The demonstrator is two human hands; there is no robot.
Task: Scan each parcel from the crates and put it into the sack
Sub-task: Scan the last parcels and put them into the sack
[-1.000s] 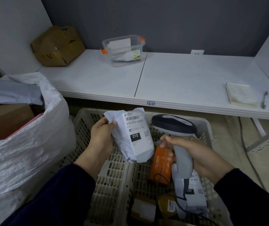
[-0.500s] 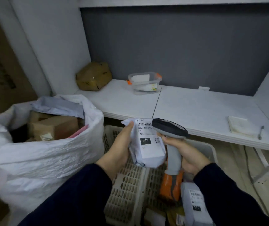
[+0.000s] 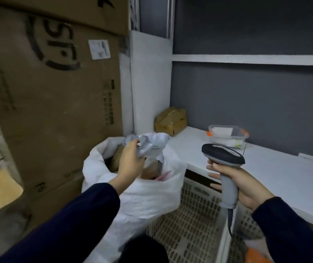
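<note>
Grey wall bhd white worktop point(image 3: 265, 177). Parcel point(image 3: 148, 147) is pinched in L hand point(image 3: 131, 162) over sack point(image 3: 151, 196) mouth, off worktop's L end; sack lies straight below, so a downward release is judged enough. Scanner point(image 3: 223, 153) is gripped in R hand point(image 3: 246, 185), above crate point(image 3: 189, 224).

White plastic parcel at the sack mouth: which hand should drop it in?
Left. The left hand grips the white plastic parcel above the open white woven sack; the right hand is off to the side, gripping the grey handheld scanner.
</note>
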